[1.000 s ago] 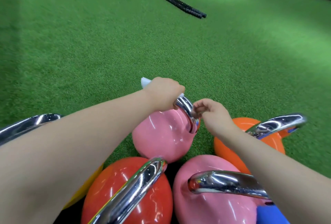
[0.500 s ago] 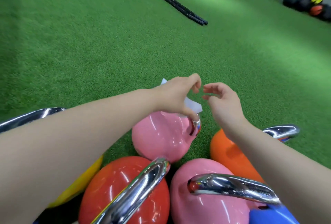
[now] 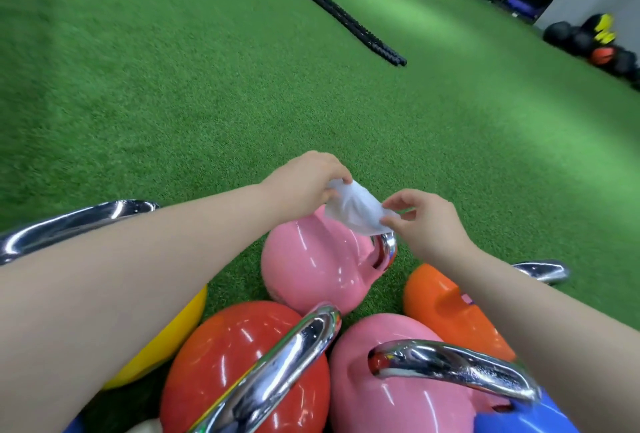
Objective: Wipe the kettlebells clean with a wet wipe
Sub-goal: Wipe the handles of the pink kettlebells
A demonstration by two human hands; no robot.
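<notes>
While the near kettlebells crowd the bottom of the view, a red one [image 3: 242,363] and a pink one [image 3: 398,394] with chrome handles, both cut off by the frame edge, the hands work just beyond them. The left hand [image 3: 304,179] pinches one end of the wipe [image 3: 353,212] and the right hand [image 3: 422,221] pinches the other, thumb and fingers curled on it, so the wipe hangs stretched between them, its long axis running left to right. Directly beneath it sits the far pink kettlebell [image 3: 318,269], tipped so its handle [image 3: 388,249] points right and away, nearer the right hand; the wipe's lower edge seems to touch the handle's top, though I cannot tell for sure. An orange kettlebell [image 3: 443,308] lies behind the right forearm, a yellow one [image 3: 173,339] behind the left. The turf [image 3: 207,103] stretches off to a black rope [image 3: 332,6].
</notes>
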